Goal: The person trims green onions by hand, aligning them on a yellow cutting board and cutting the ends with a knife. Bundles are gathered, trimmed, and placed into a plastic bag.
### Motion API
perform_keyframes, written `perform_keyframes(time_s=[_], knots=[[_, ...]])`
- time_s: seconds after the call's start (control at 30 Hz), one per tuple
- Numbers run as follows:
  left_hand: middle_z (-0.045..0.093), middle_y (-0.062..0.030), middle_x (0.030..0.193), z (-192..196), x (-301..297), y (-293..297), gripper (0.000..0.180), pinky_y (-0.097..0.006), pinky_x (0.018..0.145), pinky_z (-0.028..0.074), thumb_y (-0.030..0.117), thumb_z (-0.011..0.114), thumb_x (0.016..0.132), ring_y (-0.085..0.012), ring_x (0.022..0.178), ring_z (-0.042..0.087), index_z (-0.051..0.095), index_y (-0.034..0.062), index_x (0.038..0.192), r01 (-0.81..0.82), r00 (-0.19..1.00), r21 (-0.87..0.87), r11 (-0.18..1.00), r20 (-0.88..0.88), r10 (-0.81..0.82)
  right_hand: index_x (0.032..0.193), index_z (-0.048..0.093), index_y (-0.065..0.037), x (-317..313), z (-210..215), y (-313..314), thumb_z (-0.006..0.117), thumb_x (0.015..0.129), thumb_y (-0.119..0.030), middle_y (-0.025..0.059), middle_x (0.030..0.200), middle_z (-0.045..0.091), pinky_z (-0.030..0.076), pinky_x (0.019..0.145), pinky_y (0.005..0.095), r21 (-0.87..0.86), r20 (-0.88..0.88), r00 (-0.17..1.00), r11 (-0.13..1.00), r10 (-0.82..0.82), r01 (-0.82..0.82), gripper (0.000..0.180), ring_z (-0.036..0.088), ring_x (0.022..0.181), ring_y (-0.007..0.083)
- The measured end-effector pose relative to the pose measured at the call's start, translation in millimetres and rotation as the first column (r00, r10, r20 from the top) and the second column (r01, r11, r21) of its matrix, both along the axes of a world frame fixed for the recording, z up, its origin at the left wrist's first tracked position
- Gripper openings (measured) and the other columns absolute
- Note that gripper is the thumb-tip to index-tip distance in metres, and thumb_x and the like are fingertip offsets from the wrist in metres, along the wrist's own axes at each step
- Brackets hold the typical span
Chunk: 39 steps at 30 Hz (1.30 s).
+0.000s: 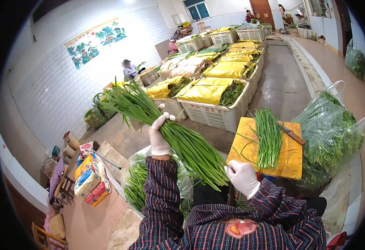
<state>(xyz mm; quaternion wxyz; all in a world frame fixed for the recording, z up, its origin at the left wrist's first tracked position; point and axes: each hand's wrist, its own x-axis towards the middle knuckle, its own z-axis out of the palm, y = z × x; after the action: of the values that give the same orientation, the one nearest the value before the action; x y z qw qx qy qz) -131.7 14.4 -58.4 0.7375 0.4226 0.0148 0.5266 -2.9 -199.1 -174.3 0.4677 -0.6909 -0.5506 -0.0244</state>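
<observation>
A thick bunch of green garlic chives (182, 139) slants across the middle, leaf tips at the upper left and pale cut ends at the lower right. My left hand (160, 135), in a white glove, is wrapped round its middle. At the cut ends my gloved right hand (243, 177) has its fingers pinched together on the edge of the stems. Beyond it lies a second pile of chives (268, 139) on a yellow cutting board (241, 141). A knife with a wooden handle (293, 134) rests at the board's right, its blade partly under the chives.
Right of the board bulges a clear plastic bag of greens (332, 137). Another bag of chives (135, 183) stands by my left forearm. White crates (215, 116) with yellow covers fill the room ahead. Several people sit farther back. Boxes and packages (91, 179) stand at the left.
</observation>
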Motion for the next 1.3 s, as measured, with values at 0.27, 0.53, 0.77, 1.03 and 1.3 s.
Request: perform_keyframes(time_s=[0.27, 0.53, 0.77, 1.03, 1.3], knots=[[0.064, -0.0064, 0.077, -3, -5, -5, 0.015, -0.03, 0.07, 0.05, 0.015, 0.058, 0.081, -0.0179, 0.072, 0.061, 0.064, 0.0017, 0.087, -0.301, 0.909, 0.138, 0.943, -0.258, 0.328, 0.08, 0.062, -0.006, 19, -89, -57, 0.052, 0.082, -0.02, 0.0128, 0.076, 0.065, 0.051, 0.057, 0.042, -0.676, 0.213, 0.958, 0.737, 0.193, 0.002, 0.017, 0.065, 0.069, 0.0299], [0.06, -0.007, 0.082, 19, 20, -45, 0.034, -0.029, 0.065, 0.051, 0.004, 0.059, 0.079, -0.016, 0.069, 0.06, 0.053, -0.0053, 0.11, -0.298, 0.875, 0.296, 0.908, -0.297, 0.383, 0.104, 0.066, -0.008, 78, -119, -142, 0.054, 0.082, -0.053, 0.0163, 0.095, 0.067, 0.05, 0.077, 0.0442, -0.988, 0.016, 0.983, 0.155, 0.181, -0.012, 0.051, 0.064, 0.09, 0.0344], [0.064, -0.0058, 0.072, 43, 116, -124, 0.01, -0.026, 0.059, 0.05, 0.008, 0.066, 0.077, -0.013, 0.065, 0.063, 0.061, 0.0005, 0.081, 0.027, 0.92, 0.304, 0.952, -0.379, 0.095, 0.14, 0.024, 0.004, 113, 53, -69, 0.079, 0.07, -0.027, 0.026, 0.137, 0.037, 0.028, 0.108, 0.0366, 0.112, -0.151, 0.956, 0.965, 0.253, -0.237, 0.094, 0.036, 0.129, 0.0331], [0.061, -0.0017, 0.086, 26, 239, -185, 0.027, -0.025, 0.07, 0.048, 0.004, 0.068, 0.077, -0.01, 0.074, 0.058, 0.058, 0.0001, 0.102, 0.253, 0.952, 0.448, 0.857, -0.275, -0.138, 0.14, 0.024, 0.004, 182, 95, -88, 0.083, 0.064, -0.024, 0.0178, 0.131, 0.043, 0.036, 0.101, 0.033, 0.033, -0.432, 0.895, 0.993, 0.115, -0.111, 0.1, 0.043, 0.122, 0.0231], [0.064, -0.0033, 0.081, -75, 328, -195, 0.019, -0.026, 0.069, 0.049, 0.006, 0.069, 0.076, -0.0112, 0.074, 0.06, 0.061, 0.0007, 0.093, 0.38, 0.877, 0.397, 0.836, -0.442, -0.189, 0.12, 0.043, 0.0, 243, 11, -111, 0.082, 0.062, -0.018, 0.0146, 0.108, 0.057, 0.046, 0.086, 0.0344, -0.082, -0.233, 0.951, 0.979, -0.202, 0.187, 0.072, 0.057, 0.101, 0.0269]])
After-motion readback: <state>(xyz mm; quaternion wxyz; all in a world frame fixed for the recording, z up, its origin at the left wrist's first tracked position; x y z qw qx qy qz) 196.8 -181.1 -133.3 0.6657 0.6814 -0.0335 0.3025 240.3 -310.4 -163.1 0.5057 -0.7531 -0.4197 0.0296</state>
